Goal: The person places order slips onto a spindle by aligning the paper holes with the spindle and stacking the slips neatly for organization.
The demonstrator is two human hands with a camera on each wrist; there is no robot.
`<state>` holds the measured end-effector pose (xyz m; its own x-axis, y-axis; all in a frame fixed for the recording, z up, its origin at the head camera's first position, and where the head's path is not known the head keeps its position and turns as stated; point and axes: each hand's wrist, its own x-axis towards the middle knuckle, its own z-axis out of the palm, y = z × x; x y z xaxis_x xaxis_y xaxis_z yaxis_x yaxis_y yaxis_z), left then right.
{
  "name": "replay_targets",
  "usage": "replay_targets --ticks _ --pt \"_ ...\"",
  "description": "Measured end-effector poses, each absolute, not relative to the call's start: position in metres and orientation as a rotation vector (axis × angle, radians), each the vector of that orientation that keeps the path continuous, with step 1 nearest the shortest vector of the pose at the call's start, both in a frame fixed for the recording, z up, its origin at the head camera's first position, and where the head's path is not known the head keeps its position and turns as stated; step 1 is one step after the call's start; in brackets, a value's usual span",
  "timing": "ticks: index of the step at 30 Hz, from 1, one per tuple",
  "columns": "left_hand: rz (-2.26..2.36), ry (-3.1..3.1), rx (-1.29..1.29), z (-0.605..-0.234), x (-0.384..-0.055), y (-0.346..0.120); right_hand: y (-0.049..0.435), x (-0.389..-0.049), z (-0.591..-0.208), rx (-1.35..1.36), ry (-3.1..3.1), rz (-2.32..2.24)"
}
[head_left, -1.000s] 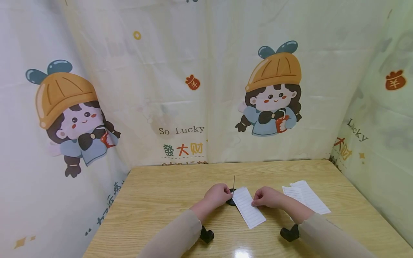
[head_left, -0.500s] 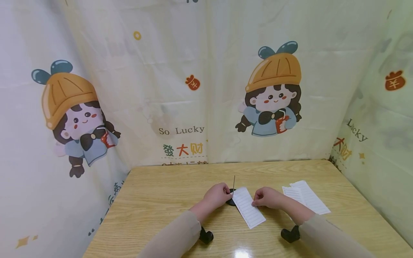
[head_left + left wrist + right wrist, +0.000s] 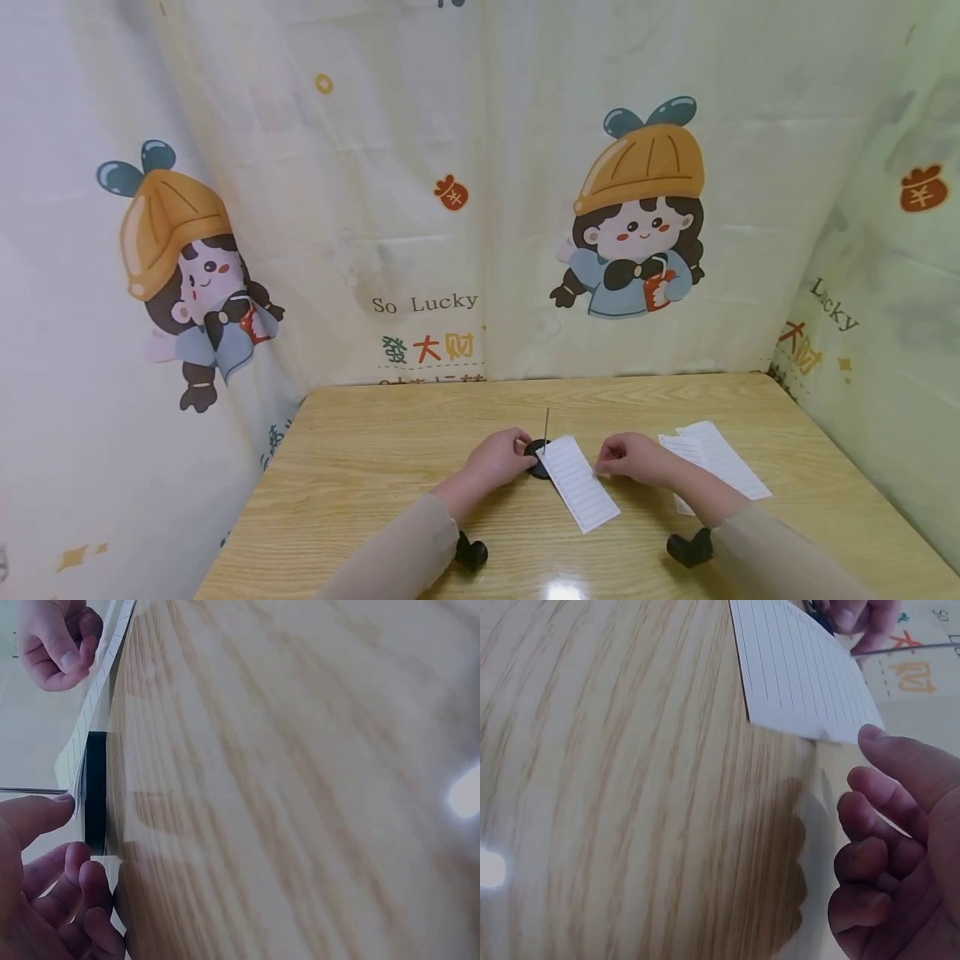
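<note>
A receipt spike with a round black base (image 3: pixel 533 450) and a thin upright rod (image 3: pixel 547 423) stands on the table. A lined white paper slip (image 3: pixel 581 487) sits with its upper left corner at the rod and slants down to the right, raised over the base (image 3: pixel 96 795) in the left wrist view. My left hand (image 3: pixel 498 457) is at the base's left side, its thumb touching the slip's corner by the rod, its fingers loosely bent and apart. To the slip's right, my right hand (image 3: pixel 637 458) is loosely curled around nothing, thumb tip close to the paper's edge (image 3: pixel 795 667).
More lined paper slips (image 3: pixel 723 462) lie overlapping at the right, partly behind the right forearm. A printed curtain (image 3: pixel 420 208) hangs behind and beside the wooden table (image 3: pixel 390 442). Black wrist-camera mounts (image 3: pixel 471 552) show under both sleeves.
My right hand has let go of the slip's right edge and moved slightly right. The left fingers have loosened from the slip's corner and drawn a little left. The slip stays at the rod.
</note>
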<state>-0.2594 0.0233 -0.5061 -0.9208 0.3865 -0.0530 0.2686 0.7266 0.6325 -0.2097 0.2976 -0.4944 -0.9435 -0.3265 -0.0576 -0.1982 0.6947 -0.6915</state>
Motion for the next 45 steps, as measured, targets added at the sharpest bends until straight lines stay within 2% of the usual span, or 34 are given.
replay_targets --ticks 11,22,33,45 --pt "0.895 2.737 0.626 -0.503 -0.258 0.020 0.329 -0.203 -0.490 -0.260 2.759 -1.115" --pt "0.840 2.722 0.602 -0.504 -0.259 0.020 0.377 -0.188 -0.489 -0.261 2.811 -1.131" --pt "0.865 2.699 0.617 -0.504 -0.259 0.018 0.427 -0.175 -0.492 -0.087 2.900 -1.052" --pt "0.911 2.660 0.607 -0.501 -0.261 0.016 0.434 -0.179 -0.485 -0.005 2.906 -0.990"
